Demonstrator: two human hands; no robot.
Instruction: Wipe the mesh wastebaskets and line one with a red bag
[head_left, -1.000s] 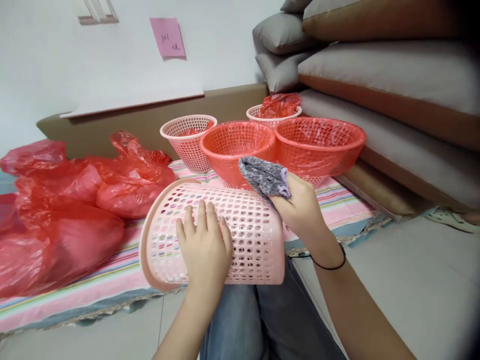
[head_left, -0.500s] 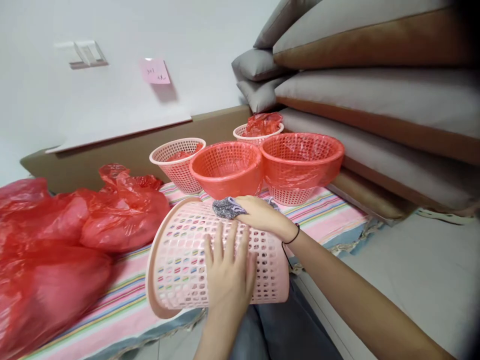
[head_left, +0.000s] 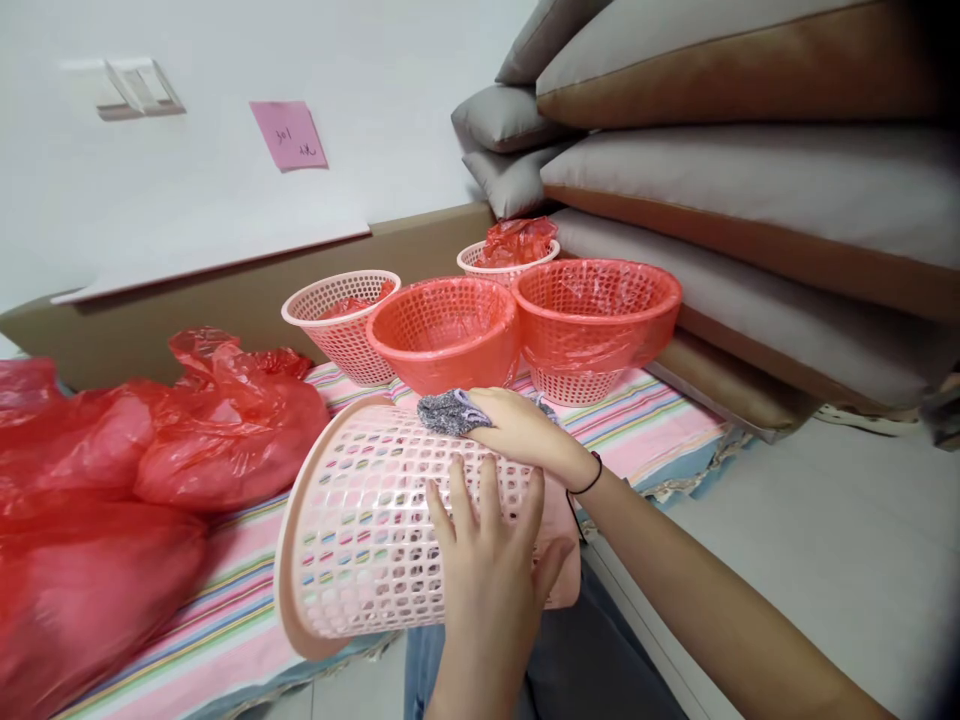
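Note:
A pale pink perforated plastic basket (head_left: pixel 375 530) lies on its side in front of me, its wide rim facing left. My left hand (head_left: pixel 491 560) rests on the near side with fingers spread against the holes. On top, my right hand (head_left: pixel 521 428) presses a dark grey cloth (head_left: pixel 450 412) with a lilac edge onto the basket. Much of the cloth is hidden under the palm, and a black cord circles that wrist.
Behind stand two red basins (head_left: pixel 450 350), (head_left: pixel 600 310) and pink baskets (head_left: pixel 341 335), (head_left: pixel 472 260) with red plastic inside. Filled red plastic bags (head_left: pixel 217 450) lie left on the striped cloth (head_left: pixel 247 590). Large grey-brown cushions (head_left: pixel 750 190) are stacked at right; the wall bears a pink note (head_left: pixel 289 135).
My left hand has slid right along the basket toward its base. The basket tilts slightly differently, and the view has shifted a little to the right. My right hand stays on the cloth.

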